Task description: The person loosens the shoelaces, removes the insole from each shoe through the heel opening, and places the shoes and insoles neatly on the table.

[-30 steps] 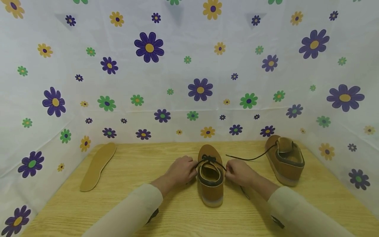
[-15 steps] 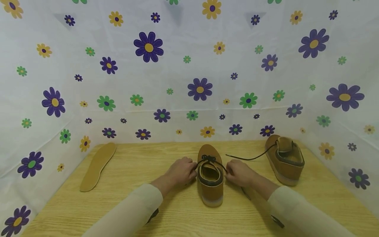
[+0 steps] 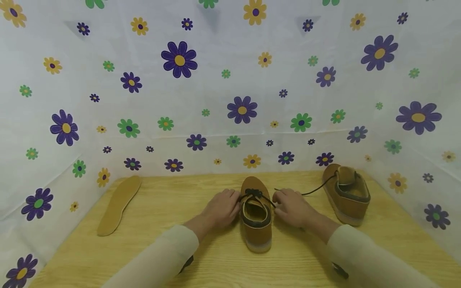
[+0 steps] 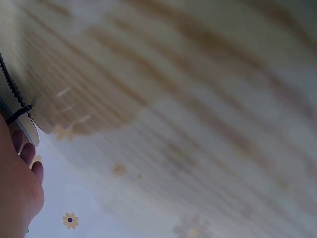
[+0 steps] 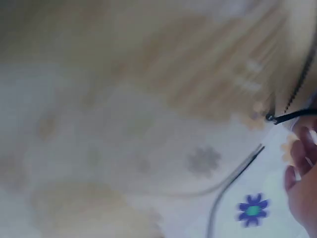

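A brown shoe (image 3: 258, 235) stands on the wooden table, its toe toward the back wall and heel toward me. Its black shoelace (image 3: 254, 193) is knotted over the tongue, with a strand running out to each side. At the shoe's left side my left hand (image 3: 224, 208) holds one strand, fingers curled in the left wrist view. On the opposite side my right hand (image 3: 293, 209) has the other strand at its thumb and forefinger, the hand looser than the left. In the right wrist view, the strand runs into the right fingers (image 5: 299, 153). Palms and some fingertips are hidden.
A second brown shoe (image 3: 354, 210) stands at the back right; its black lace (image 3: 317, 190) trails left behind my right hand. A tan insole (image 3: 120, 206) lies at the left. A white flowered cloth (image 3: 216, 88) encloses the back and sides of the table (image 3: 173, 192).
My right hand has loosened and shifted slightly, its fingers reaching further forward; the lace tail that showed below it is now hidden. My left fingers have shifted slightly. The shoe has stayed put.
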Demonstrator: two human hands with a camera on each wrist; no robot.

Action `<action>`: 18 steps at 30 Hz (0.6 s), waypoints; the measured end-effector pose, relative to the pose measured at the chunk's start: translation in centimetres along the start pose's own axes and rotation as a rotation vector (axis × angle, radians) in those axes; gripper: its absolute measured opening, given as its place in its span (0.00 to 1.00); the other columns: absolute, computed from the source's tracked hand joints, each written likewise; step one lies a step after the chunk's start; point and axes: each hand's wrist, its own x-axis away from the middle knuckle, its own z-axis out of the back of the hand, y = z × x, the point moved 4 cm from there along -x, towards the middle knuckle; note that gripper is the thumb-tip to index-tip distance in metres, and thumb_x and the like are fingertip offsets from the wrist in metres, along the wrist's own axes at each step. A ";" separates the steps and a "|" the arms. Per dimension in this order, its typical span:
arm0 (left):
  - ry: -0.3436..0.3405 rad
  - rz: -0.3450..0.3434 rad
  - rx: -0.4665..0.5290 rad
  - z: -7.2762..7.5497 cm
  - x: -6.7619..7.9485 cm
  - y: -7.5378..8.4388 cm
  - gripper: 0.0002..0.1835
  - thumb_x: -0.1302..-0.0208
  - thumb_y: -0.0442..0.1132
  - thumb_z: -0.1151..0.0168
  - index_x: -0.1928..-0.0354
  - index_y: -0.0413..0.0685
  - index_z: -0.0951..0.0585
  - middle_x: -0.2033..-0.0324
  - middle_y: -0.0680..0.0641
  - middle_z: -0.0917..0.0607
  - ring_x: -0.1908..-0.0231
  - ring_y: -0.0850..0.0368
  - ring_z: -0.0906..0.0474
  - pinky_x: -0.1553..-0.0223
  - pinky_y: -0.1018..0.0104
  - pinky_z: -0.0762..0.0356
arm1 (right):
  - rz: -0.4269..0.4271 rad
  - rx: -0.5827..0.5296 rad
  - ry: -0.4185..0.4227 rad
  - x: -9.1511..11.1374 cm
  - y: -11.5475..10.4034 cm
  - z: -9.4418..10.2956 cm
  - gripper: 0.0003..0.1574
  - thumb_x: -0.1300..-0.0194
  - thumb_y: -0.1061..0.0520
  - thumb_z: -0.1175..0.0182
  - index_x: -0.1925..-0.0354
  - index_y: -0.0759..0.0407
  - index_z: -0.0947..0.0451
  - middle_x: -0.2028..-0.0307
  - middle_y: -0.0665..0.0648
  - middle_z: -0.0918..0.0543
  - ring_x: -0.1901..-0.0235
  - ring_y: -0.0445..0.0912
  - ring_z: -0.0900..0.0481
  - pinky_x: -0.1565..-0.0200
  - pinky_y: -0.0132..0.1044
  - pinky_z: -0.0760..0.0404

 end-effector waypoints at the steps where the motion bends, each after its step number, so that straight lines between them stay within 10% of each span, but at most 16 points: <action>1: 0.025 -0.007 0.005 0.0 0.0 0.0 0.10 0.31 0.44 0.57 0.58 0.50 0.28 0.66 0.52 0.24 0.64 0.56 0.28 0.62 0.61 0.30 | 0.018 0.032 0.016 -0.1 -0.3 0.1 0.12 0.42 0.55 0.48 0.58 0.53 0.27 0.62 0.51 0.24 0.59 0.47 0.28 0.57 0.45 0.31; 18: 0.178 -0.130 -0.087 0.6 0.2 0.1 0.09 0.33 0.43 0.52 0.58 0.52 0.24 0.65 0.53 0.22 0.65 0.58 0.29 0.64 0.64 0.32 | 0.200 -0.003 0.245 -0.8 -2.1 0.6 0.03 0.37 0.61 0.47 0.65 0.55 0.26 0.70 0.49 0.26 0.68 0.43 0.30 0.63 0.39 0.29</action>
